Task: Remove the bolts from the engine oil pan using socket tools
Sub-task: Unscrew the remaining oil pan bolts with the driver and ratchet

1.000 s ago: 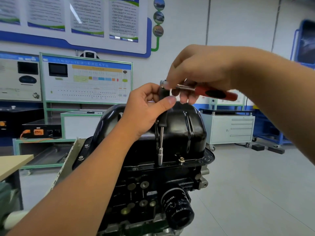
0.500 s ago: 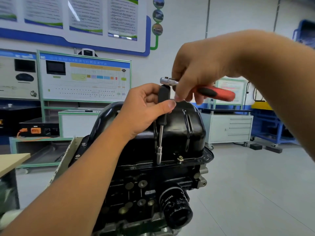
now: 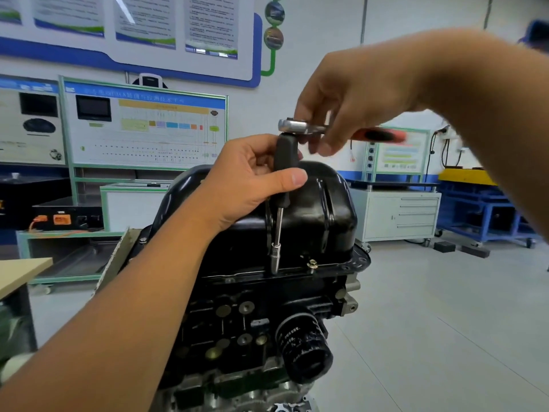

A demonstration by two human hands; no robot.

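Oil pan [image 3: 312, 209]: black, domed, bolted sump-up on the inverted engine block [image 3: 252, 316] at centre of frame, its flange running along the block's top edge.

Head view, tool stack. A socket driver [image 3: 285, 156] with a black handle stands upright against the pan's near wall; its steel shaft drops to a socket [image 3: 274, 260] seated on the flange, presumably over a bolt head that cannot be seen. A ratchet [image 3: 300, 126] lies horizontally across the driver's top, chrome head on the handle end, red-and-black grip [image 3: 380, 135] pointing right and blurred by motion.

Hands. Left hand [image 3: 246, 179] is wrapped round the driver handle, thumb across the front, steadying it vertical. Right hand [image 3: 350, 99] comes in from above, fingers curled down and pinching the ratchet's neck just beside the head rather than out on the grip.

Change over the last second: the ratchet grip has swung from pointing down-right to nearly level, and the chrome head, earlier half hidden under the right fingers, is now exposed on the left of the hand. The socket has stayed on the same flange position; the left hand has not shifted. Reads as one ratchet stroke or a reset between strokes, direction not determinable.

Status. One brass-coloured flange bolt [image 3: 312, 264] stands just right of the socket, raised, apparently already backed out. More bolt heads sit along the left flange [image 3: 142, 240]. Judgement: removal is under way, several fasteners left.
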